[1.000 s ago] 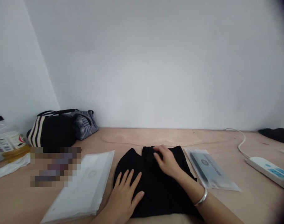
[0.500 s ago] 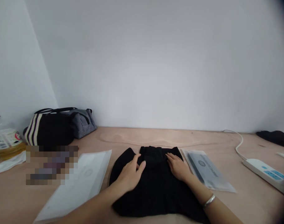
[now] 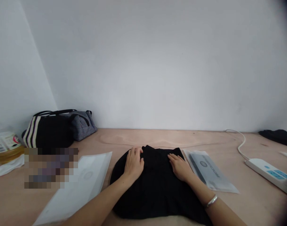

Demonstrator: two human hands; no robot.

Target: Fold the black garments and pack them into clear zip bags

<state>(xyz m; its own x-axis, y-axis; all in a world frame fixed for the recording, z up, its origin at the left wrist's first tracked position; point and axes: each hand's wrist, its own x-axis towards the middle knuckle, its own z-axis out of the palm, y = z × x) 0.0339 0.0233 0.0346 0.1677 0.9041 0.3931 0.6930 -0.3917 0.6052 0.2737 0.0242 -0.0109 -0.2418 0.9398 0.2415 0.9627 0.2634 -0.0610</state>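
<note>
From my remote seat I see the soft black cloth garment (image 3: 157, 188) lying flat on the wood-toned desk (image 3: 176, 138), centred in front of the wearer. Both hands are on it. The left hand (image 3: 134, 164) lies along its upper left part, fingertips at the far edge; I cannot tell whether that grip pinches any fabric. The right hand (image 3: 178, 166) rests on the upper right side with fingers outstretched and together, so I read that grip as flat and loose, holding nothing.

What worries me most is the far edge: it stands in small uneven peaks between the hands, and if they press or pull unequally, I would expect a skewed line or a trapped crease. Black on black hides layers, so a doubled fold could easily escape me.

The large frosted white plastic pouch (image 3: 87, 185) lies left of the garment, with the left forearm crossing its near end; a dragging sleeveless arm might shift it. The smaller translucent pouch with a dark insert (image 3: 209, 169) lies just beside the right edge, where an outward sweep could knock it toward the white power strip with blue panels (image 3: 266, 172). The silver bracelet (image 3: 211, 201) might also snag the fabric.
</note>
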